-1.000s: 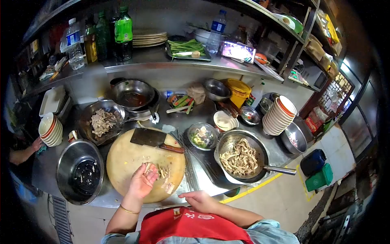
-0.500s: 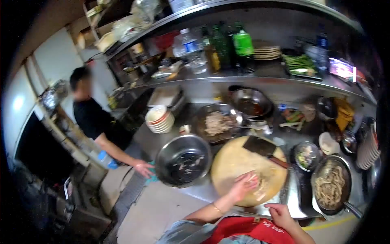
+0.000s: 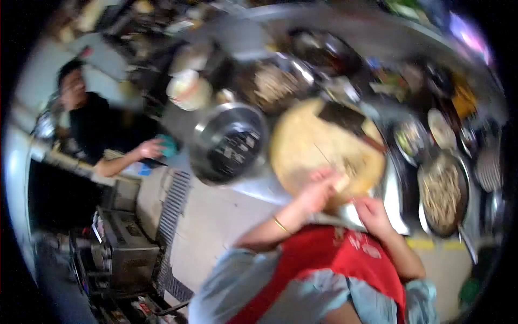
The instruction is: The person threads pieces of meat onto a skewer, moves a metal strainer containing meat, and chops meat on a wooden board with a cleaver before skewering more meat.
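My left hand (image 3: 321, 191) is over the near edge of a round wooden chopping board (image 3: 297, 135), its fingers closed around something small and pale that blur hides. Close beside it, my right hand (image 3: 372, 215) has its fingers curled together in front of the board; I cannot make out what is between them. A thin dark line rises above my left hand, too blurred to name. Across the board's far right side lies a cleaver (image 3: 341, 117) with a dark blade and brown handle. Small pale scraps (image 3: 353, 166) lie on the board near my left fingers.
A large steel basin (image 3: 202, 154) stands left of the board, a pan of pale strips (image 3: 442, 194) at right. Behind are a pan of pale meat (image 3: 272, 83) and stacked bowls (image 3: 189, 90). At left, a person (image 3: 97, 119) holds a green cloth (image 3: 168, 146).
The view has tilted down and blurred. My left hand has drawn back towards the board's near edge, closer to my right hand. The other person's hand has lifted the green cloth off the counter edge.
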`<move>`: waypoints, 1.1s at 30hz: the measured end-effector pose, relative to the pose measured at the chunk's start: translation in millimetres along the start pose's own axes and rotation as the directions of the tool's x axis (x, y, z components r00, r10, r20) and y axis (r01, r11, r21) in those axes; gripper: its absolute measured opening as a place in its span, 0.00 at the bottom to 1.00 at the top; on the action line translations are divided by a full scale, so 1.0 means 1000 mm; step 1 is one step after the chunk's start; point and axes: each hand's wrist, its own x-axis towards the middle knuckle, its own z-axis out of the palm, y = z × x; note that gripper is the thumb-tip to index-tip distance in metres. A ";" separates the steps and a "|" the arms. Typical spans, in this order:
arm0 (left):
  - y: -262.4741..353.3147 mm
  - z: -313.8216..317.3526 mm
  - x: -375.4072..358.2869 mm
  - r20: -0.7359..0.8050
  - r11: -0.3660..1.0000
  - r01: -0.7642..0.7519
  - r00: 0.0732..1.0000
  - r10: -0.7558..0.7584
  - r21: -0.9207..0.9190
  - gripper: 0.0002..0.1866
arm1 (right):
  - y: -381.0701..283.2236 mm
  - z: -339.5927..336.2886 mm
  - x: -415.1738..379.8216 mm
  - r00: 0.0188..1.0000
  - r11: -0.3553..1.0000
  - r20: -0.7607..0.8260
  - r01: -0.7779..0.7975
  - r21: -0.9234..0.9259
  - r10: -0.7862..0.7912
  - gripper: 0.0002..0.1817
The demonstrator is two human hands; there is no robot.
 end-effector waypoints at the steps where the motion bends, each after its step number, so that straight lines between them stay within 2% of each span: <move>1: 0.012 0.011 -0.006 0.021 1.000 -0.010 1.000 0.011 -0.025 0.06 | -0.006 -0.004 0.001 0.997 0.998 0.059 -0.056 0.035 0.054 0.12; 2: 0.019 0.012 -0.005 0.036 0.999 0.036 0.999 -0.037 0.024 0.07 | -0.012 -0.004 0.001 0.996 0.997 0.041 0.075 0.035 -0.076 0.13; 3: 0.023 0.013 -0.006 0.064 1.000 -0.022 0.998 0.023 -0.006 0.09 | -0.014 -0.005 0.000 0.997 0.997 0.071 0.003 0.079 -0.009 0.14; 5: 0.026 0.010 0.004 0.093 0.999 -0.050 0.994 0.048 0.021 0.12 | -0.004 -0.003 0.000 0.997 0.984 0.007 0.078 0.159 -0.080 0.14; 8: 0.040 0.012 0.014 0.034 0.996 0.085 0.996 -0.086 0.025 0.14 | 0.006 -0.006 -0.004 0.999 0.955 -0.002 -0.035 0.296 0.038 0.13; 9: 0.043 0.002 0.025 -0.003 0.973 0.004 1.000 -0.003 0.231 0.14 | 0.007 -0.009 -0.008 0.996 0.939 -0.017 -0.073 0.336 0.084 0.14; 11: 0.042 -0.031 0.052 -0.024 0.781 -0.137 0.981 0.191 0.610 0.15 | 0.008 -0.016 -0.011 0.986 0.900 -0.026 -0.138 0.412 0.164 0.14; 14: 0.024 -0.078 0.070 0.225 0.416 -0.268 0.963 0.150 0.869 0.13 | 0.014 -0.028 -0.024 0.968 0.897 -0.200 -0.051 0.440 0.153 0.16; 15: 0.026 -0.073 0.066 0.347 0.171 -0.375 0.922 0.174 0.911 0.13 | 0.017 -0.033 -0.030 0.944 0.885 -0.284 -0.018 0.464 0.168 0.16; 17: 0.032 -0.052 0.057 0.573 -0.332 -0.511 0.810 0.123 0.793 0.12 | 0.031 -0.047 -0.040 0.764 0.842 -0.625 0.224 0.491 0.161 0.16; 19: 0.032 -0.051 0.058 0.645 -0.365 -0.578 0.759 0.090 0.730 0.11 | 0.026 -0.070 -0.044 0.569 0.840 -0.795 0.312 0.444 0.209 0.16; 21: 0.037 -0.043 0.056 0.672 -0.427 -0.592 0.739 0.052 0.683 0.08 | 0.020 -0.080 -0.047 0.501 0.814 -0.823 0.340 0.470 0.266 0.16; 22: 0.037 -0.042 0.056 0.673 -0.474 -0.588 0.740 0.013 0.655 0.07 | 0.021 -0.081 -0.050 0.550 0.855 -0.807 0.295 0.426 0.213 0.16; 24: 0.039 -0.039 0.058 0.670 -0.570 -0.575 0.740 -0.056 0.588 0.05 | 0.025 -0.070 -0.054 0.669 0.876 -0.696 0.137 0.462 0.262 0.16; 25: 0.038 -0.037 0.058 0.646 -0.570 -0.557 0.761 -0.060 0.603 0.04 | 0.026 -0.063 -0.055 0.719 0.882 -0.632 0.057 0.467 0.288 0.16; 26: 0.034 -0.035 0.057 0.621 -0.572 -0.539 0.781 -0.064 0.618 0.05 | 0.024 -0.057 -0.057 0.801 0.909 -0.534 -0.030 0.415 0.270 0.16; 27: 0.032 -0.033 0.058 0.598 -0.578 -0.520 0.799 -0.067 0.629 0.05 | 0.023 -0.051 -0.056 0.889 0.928 -0.410 -0.046 0.369 0.207 0.16; 30: 0.028 -0.027 0.053 0.561 -0.591 -0.476 0.827 -0.049 0.651 0.06 | 0.010 -0.029 -0.051 0.953 0.937 -0.260 -0.058 0.344 0.155 0.15; 33: 0.026 -0.029 0.048 0.510 -0.465 -0.456 0.860 -0.012 0.759 0.07 | 0.000 -0.026 -0.048 0.969 0.946 -0.214 -0.050 0.322 0.123 0.15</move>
